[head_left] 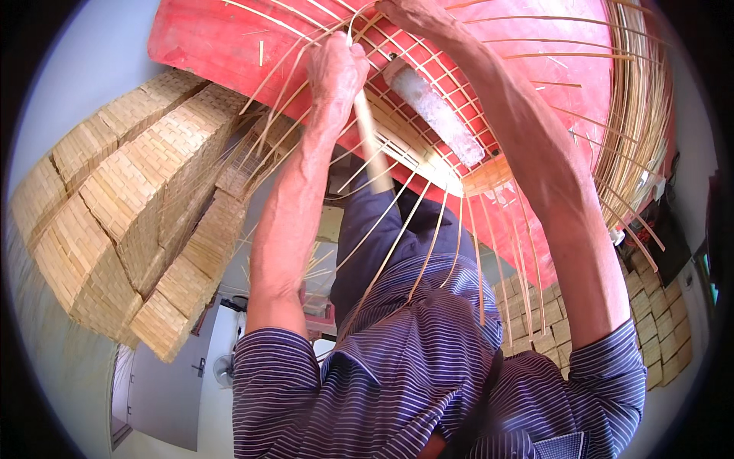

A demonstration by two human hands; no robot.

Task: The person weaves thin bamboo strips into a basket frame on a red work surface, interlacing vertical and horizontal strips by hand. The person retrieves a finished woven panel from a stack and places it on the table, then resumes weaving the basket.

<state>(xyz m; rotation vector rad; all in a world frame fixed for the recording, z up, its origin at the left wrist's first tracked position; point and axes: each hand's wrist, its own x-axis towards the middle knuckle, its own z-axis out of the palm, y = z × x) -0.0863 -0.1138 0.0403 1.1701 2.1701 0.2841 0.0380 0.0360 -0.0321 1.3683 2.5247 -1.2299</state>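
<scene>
My left hand point(336, 73) is closed, with a pale flat bamboo strip point(370, 145) running through it. Below the fist the strip's loose end hangs blurred; above, a thin bend of it curves toward my right hand point(401, 11). That hand is at the top edge, partly cut off, its fingers pinched where the strip reaches them. Between my arms lies a half-woven bamboo basket point(475, 180) with an open lattice and long splints sticking out all round. A whitish worn block point(434, 111) rests inside it.
The basket sits on a red tabletop point(206, 46). Nested woven baskets point(145, 183) are stacked at left. A bundle of long splints point(638, 99) curves along the right edge. More woven pieces point(664, 325) lie lower right. A grey door point(164, 394) and a fan point(223, 369) stand lower left.
</scene>
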